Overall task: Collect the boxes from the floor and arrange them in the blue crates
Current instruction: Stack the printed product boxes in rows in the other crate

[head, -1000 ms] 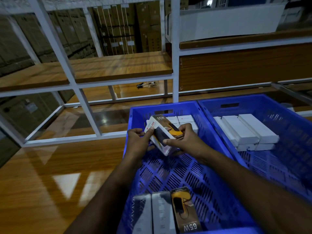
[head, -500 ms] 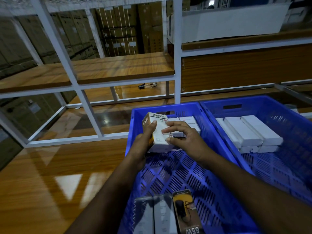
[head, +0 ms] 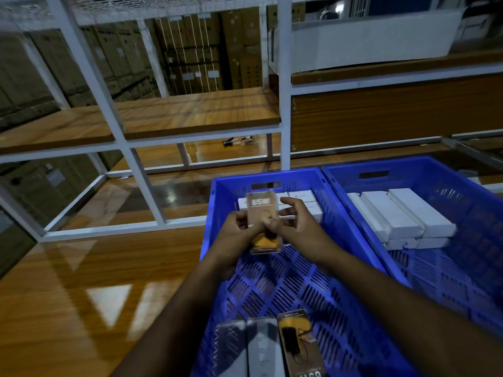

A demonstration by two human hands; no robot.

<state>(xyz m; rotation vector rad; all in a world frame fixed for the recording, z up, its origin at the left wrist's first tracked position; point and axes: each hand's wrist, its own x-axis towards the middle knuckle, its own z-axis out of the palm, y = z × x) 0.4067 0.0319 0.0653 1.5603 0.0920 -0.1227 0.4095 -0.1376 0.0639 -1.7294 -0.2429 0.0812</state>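
Observation:
Over the far half of the left blue crate (head: 272,289) I hold a small box marked 65W (head: 262,213), its printed face up and blurred by motion. My left hand (head: 239,238) grips its left edge. My right hand (head: 295,229) pinches its right side with thumb and fingertips, the other fingers spread. White boxes (head: 302,198) lie at the crate's far wall behind it. Three boxes (head: 265,349) lie side by side at the near end. The right blue crate (head: 449,273) holds a stack of long white boxes (head: 402,219).
The crates stand on a glossy wooden floor (head: 81,281). A white metal rack (head: 128,148) with wooden shelves rises just beyond them. Cardboard cartons (head: 196,53) are stacked behind the rack. A small dark object (head: 236,141) lies on the floor under the shelf.
The box has been turned in my hands from its white side to its printed face. My hands stay over the far half of the left crate.

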